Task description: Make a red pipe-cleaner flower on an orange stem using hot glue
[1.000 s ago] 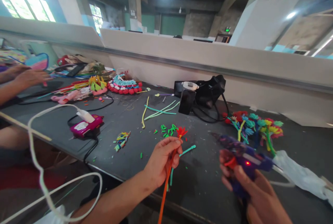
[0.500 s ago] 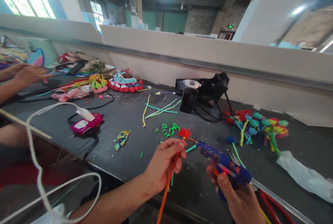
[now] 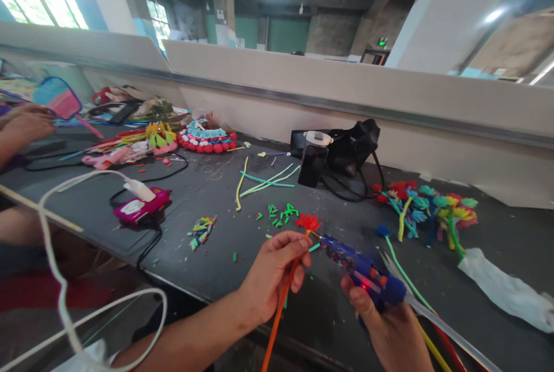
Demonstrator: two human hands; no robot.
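Observation:
Pinched in my left hand (image 3: 277,271) is a flower with an orange pipe-cleaner stem (image 3: 277,323) and a red fuzzy head (image 3: 308,221). Its stem slants down toward me. My right hand (image 3: 385,323) is wrapped round a blue hot glue gun (image 3: 361,265), which has a lit red light and a clear glue stick (image 3: 450,331) out of its back. The nozzle points left, at the base of the red head; whether it touches I cannot tell. Green cut pieces (image 3: 283,214) lie just beyond the flower. A dark blue flower (image 3: 383,231) on a green stem lies behind the glue gun.
Finished flowers (image 3: 426,205) lie at the right near a white sleeve-like wrap (image 3: 506,285). A black bag (image 3: 355,147) and a phone (image 3: 312,165) stand at the back. At the left are a magenta power strip (image 3: 141,208), a white cable (image 3: 48,233) and a co-worker's hands (image 3: 28,127).
The glue gun has moved left, bringing its nozzle closer beneath the red head. My left hand stays nearly still. The co-worker's hands moved left, with a blue-and-pink paddle-shaped piece now raised.

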